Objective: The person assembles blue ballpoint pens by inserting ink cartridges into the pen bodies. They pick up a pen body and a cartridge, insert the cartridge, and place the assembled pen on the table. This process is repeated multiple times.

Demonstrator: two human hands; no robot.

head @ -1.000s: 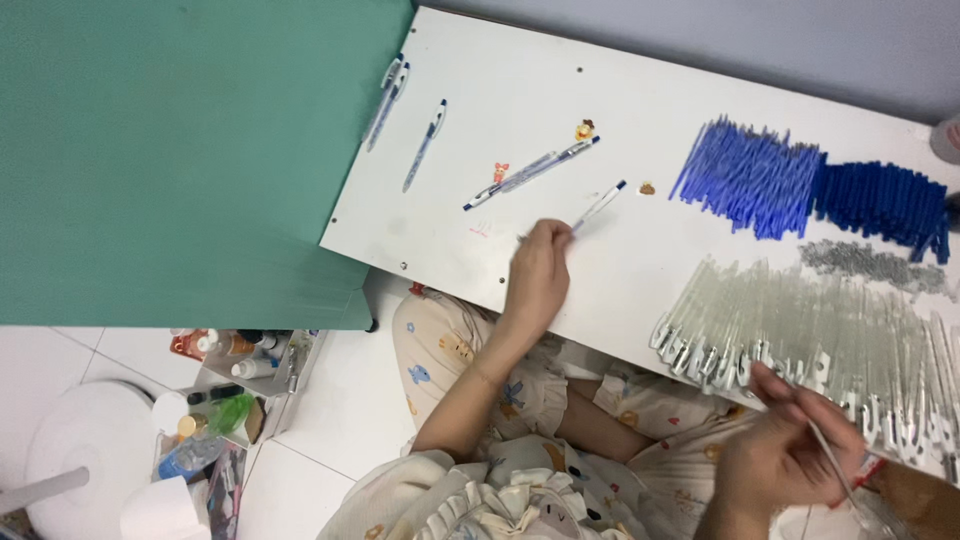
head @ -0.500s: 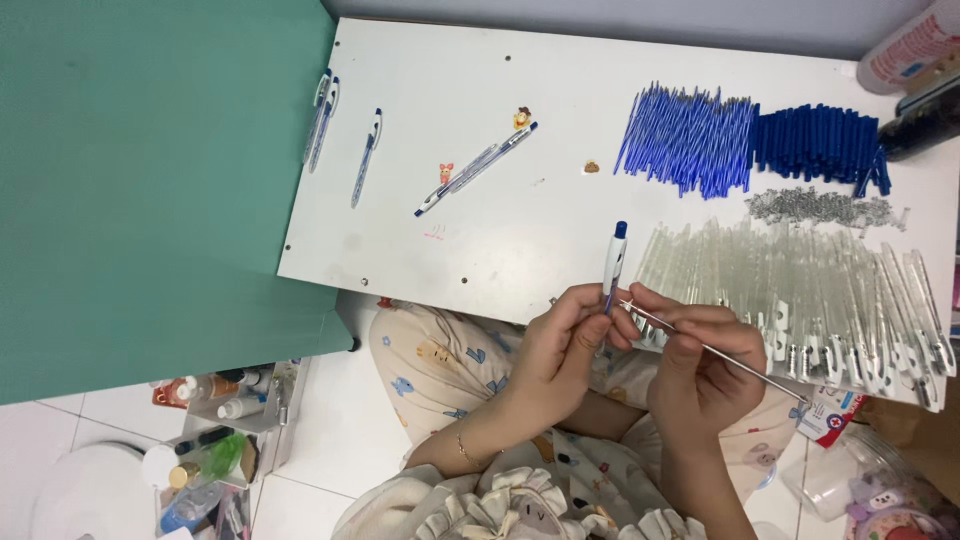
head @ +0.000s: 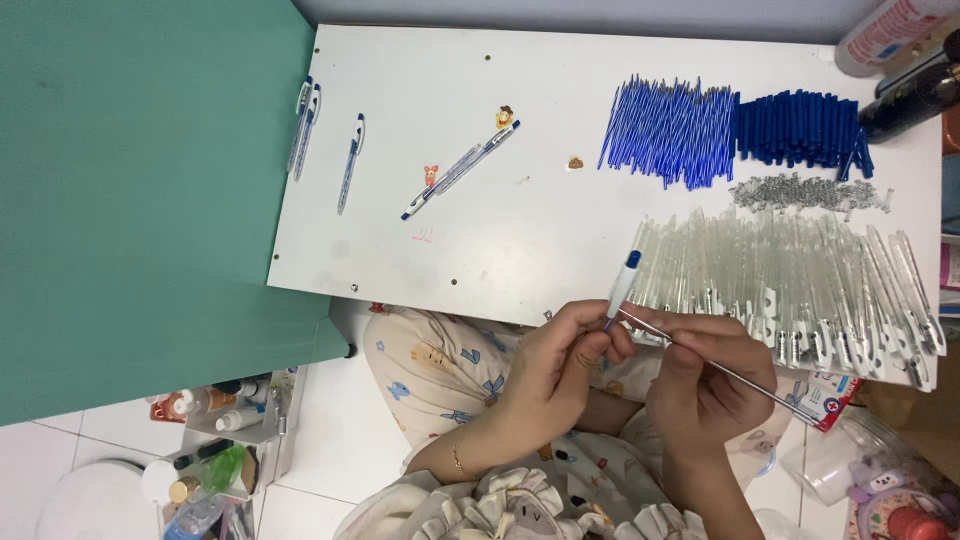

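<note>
A clear pen barrel with a blue tip (head: 622, 288) stands tilted just below the near edge of the white table (head: 560, 230), pinched at its lower end by the curled fingers of the left hand (head: 560, 365). At about 3 o'clock from it, the right hand (head: 705, 375) closes its fingertips around a thin clear refill tube (head: 715, 365), whose near end meets the barrel's lower end while the rest runs off toward 4 o'clock. At 2 o'clock from the hands lies a wide row of clear barrels (head: 790, 285); beyond it, toward 1 o'clock, sit a strip of small metal springs (head: 810, 192), a heap of blue refills (head: 668, 130) and a stack of dark blue caps (head: 800, 130). Toward 11 o'clock, finished pens (head: 462, 168) lie scattered on the table, with more (head: 305, 125) at its far left edge beside the green board (head: 140, 180).
</note>
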